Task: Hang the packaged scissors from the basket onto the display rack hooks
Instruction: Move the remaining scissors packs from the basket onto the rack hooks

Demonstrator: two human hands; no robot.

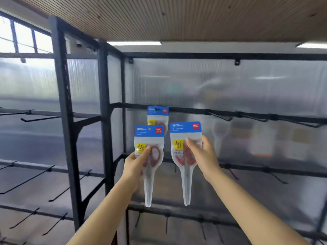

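- Far left: bare black hooks [41,119] jut from the rails of the black metal display rack [104,110], backed by ribbed translucent panels.
- The left hand [137,164] holds up one packaged scissors [149,156], thumb over the front beside the yellow label and fingers behind, clamped on the red handles; the pack stands upright, its tip pointing down.
- Just behind and above it, a third pack [158,114] hangs on the upper rail, blue header at the top, its lower part hidden by the pack in front.
- The right hand [203,155] pinches a second packaged scissors [185,152] at handle level, thumb on the front and fingers wrapped behind; this pack is upright too, just beside the left one and not touching it.
- Right: empty hooks [221,117] line the same upper rail, well apart from both held packs.
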